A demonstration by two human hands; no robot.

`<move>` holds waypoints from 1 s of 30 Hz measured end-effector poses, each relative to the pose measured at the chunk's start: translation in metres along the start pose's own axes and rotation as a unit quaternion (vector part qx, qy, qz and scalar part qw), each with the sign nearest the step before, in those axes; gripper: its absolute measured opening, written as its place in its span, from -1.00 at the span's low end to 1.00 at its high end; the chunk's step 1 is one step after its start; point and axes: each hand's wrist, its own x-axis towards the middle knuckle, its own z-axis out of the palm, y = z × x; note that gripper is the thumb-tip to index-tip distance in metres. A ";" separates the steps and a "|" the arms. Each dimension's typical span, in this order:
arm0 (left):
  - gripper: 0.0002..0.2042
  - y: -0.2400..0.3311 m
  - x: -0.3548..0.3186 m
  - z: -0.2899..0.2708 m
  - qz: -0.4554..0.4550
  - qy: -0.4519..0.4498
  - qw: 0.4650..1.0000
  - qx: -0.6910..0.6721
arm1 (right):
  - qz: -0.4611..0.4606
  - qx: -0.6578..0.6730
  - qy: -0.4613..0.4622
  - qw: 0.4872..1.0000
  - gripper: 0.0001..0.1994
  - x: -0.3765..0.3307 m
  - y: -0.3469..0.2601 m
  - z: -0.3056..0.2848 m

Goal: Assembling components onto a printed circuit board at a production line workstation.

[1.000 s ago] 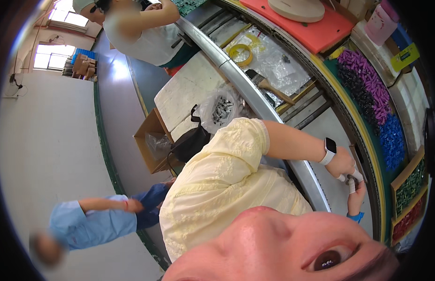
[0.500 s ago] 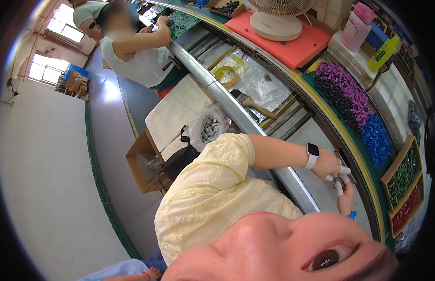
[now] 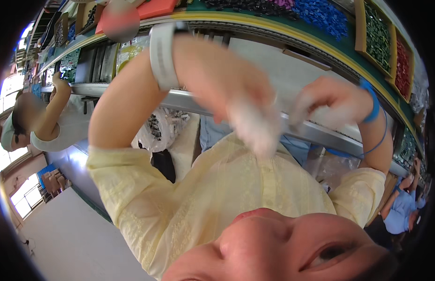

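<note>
Daylight is glowing through a window (image 3: 25, 196) between eight and nine o'clock. A pale wall (image 3: 77, 239) is filling eight o'clock, a dark green strip (image 3: 88, 202) edging it. Glare is brightening the grey floor (image 3: 81, 159) at nine. A yellow-edged green surface (image 3: 192, 6) is curving from twelve toward two o'clock.

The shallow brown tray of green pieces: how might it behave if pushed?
The tray would probably slide rather than tip, its walls being low. Its green pieces would likely shift, as they lie loose. The neighbouring tray, holding red pieces, might get nudged, sitting right alongside.
</note>
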 end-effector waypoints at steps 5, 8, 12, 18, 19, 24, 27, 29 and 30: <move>0.01 -0.090 0.057 0.028 0.383 0.029 0.549 -0.742 | -0.191 0.717 -0.029 0.669 -0.16 0.051 0.063 0.023; 0.10 -0.104 0.081 0.030 0.482 -0.035 0.464 -0.743 | -0.151 0.775 0.013 0.613 -0.14 0.046 0.086 0.025; -0.06 -0.084 0.070 0.037 0.458 0.071 0.544 -0.700 | -0.121 0.765 0.047 0.631 -0.21 0.041 0.047 0.032; -0.57 -0.055 0.116 0.055 0.061 0.474 0.778 -0.407 | 0.036 0.534 0.135 0.834 -0.54 -0.007 0.081 0.078; -0.59 -0.057 0.125 0.061 0.074 0.471 0.798 -0.369 | 0.029 0.529 0.143 0.836 -0.54 -0.011 0.078 0.081; -0.63 -0.056 0.138 0.071 0.028 0.474 0.873 -0.107 | 0.049 0.314 0.274 0.908 -0.75 -0.009 0.091 0.093; -0.65 -0.060 0.135 0.071 0.006 0.472 0.878 -0.080 | 0.050 0.263 0.285 0.920 -0.74 -0.003 0.098 0.093; -0.65 -0.063 0.139 0.071 0.019 0.484 0.871 -0.083 | 0.044 0.268 0.291 0.917 -0.73 -0.002 0.100 0.096; -0.65 -0.063 0.139 0.070 0.020 0.481 0.872 -0.081 | 0.038 0.272 0.293 0.916 -0.72 -0.002 0.101 0.098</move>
